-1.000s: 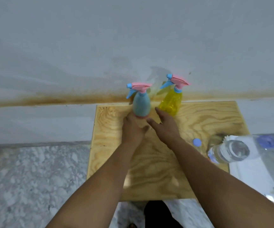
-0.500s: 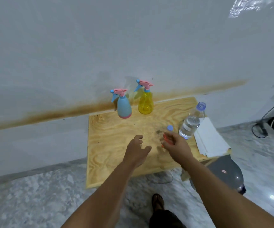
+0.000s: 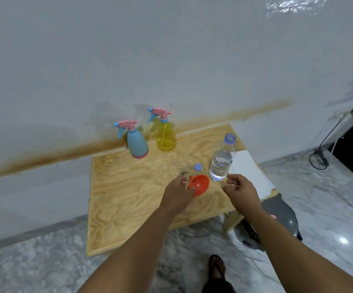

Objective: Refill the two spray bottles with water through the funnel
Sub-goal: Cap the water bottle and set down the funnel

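1. Funnel [image 3: 199,184]: orange plastic, wide mouth tipped toward the camera, just right of frame centre, over the plywood table top [image 3: 129,197]. Whether it touches the board cannot be told.
2. Blue spray bottle [image 3: 137,142] and yellow spray bottle [image 3: 166,134]: both upright, pink trigger heads on, side by side at the far edge of the table against the wall [image 3: 129,60], above centre frame.
3. Water bottle [image 3: 222,158]: clear, uncapped, upright, part full, right of the funnel. Its blue cap [image 3: 198,167] lies on the board just beyond the funnel. White sheets [image 3: 249,172] lie under and behind the bottle.
4. Left hand [image 3: 177,193]: fingers curled against the funnel's left rim, holding it.
5. Right hand [image 3: 242,190]: fingers loosely curled, holding nothing, just right of the funnel and in front of the water bottle's base, not touching either.
6. Versus 0.5 s ago: the funnel was at the right hand then; now it sits at the left hand, and the right hand has drawn off to the right. Spray bottles, water bottle and cap unmoved.
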